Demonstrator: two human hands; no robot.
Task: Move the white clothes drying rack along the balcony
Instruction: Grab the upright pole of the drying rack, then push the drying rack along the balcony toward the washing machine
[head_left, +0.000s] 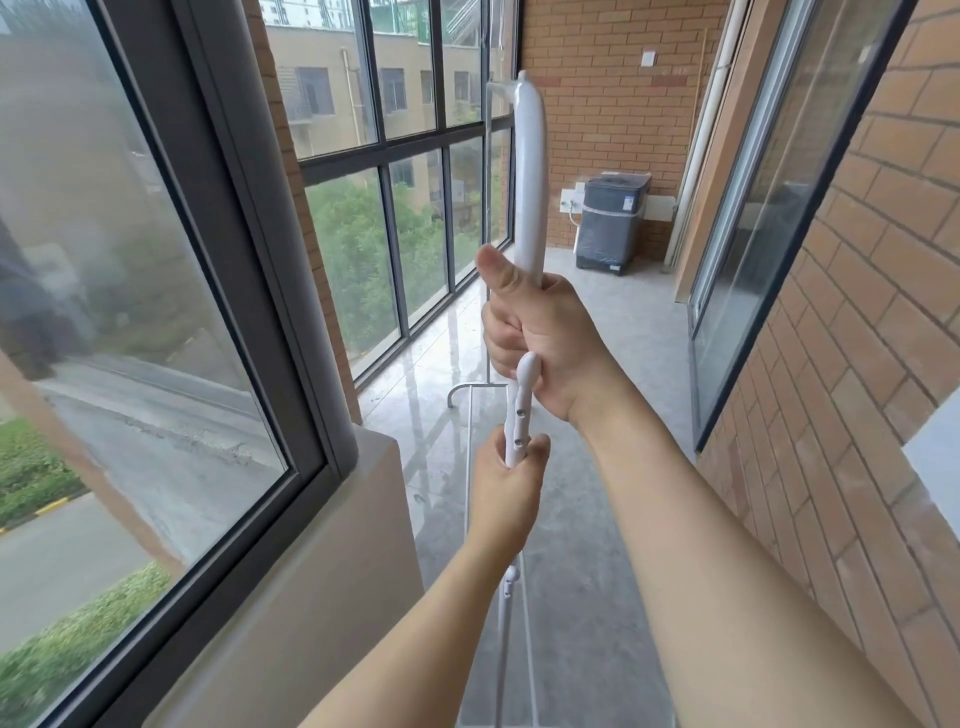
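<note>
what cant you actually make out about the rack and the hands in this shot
Head view, the only one:
- Drying rack: the near foot is cut off by the bottom edge; the rail is partly covered by the right hand.
- Left hand: its fingers wrap behind the upright, so the grip's far side is hidden.
- Washing machine: its label is too small to read.
- Whether the rack touches the floor: cannot tell.

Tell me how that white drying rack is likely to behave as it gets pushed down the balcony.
The white drying rack is thin tubing, so it is probably light and may flex. It looks tall over a narrow curved foot, so it could tip. The glossy floor should let it slide. Both the left hand and right hand have a closed grip, which should steady it.
</note>
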